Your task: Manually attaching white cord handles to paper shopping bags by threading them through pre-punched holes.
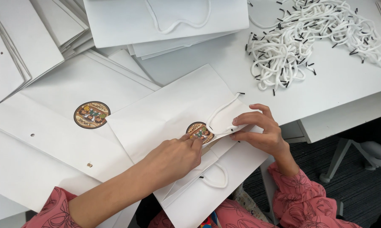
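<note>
- The white desk (pixel 224 63) is carrying loose stacks of flat white paper bags (pixel 38 46) that are overlapping one another; any sideways push is likely sending the upper sheets sliding toward the near edge.
- The white paper bag (pixel 173 114) being worked on is lying flat across a lower bag and hanging partly past the desk edge over the person's lap, so it is at risk of tipping off if both hands let go.
- The heap of white cord handles (pixel 304 38) with black tips is lying tangled at the far right, well apart from the hands; pulling one out could be dragging several along.
- The left hand (pixel 173 158) is pressing down beside the round sticker (pixel 200 131), its fingers (pixel 193 141) curled and holding nothing; heavy pressure could be creasing the paper.
- The right hand (pixel 260 133) is pinching the white cord loop (pixel 222 116) between thumb and fingertips at the bag's upper edge; a hard tug could be tearing the punched hole.
</note>
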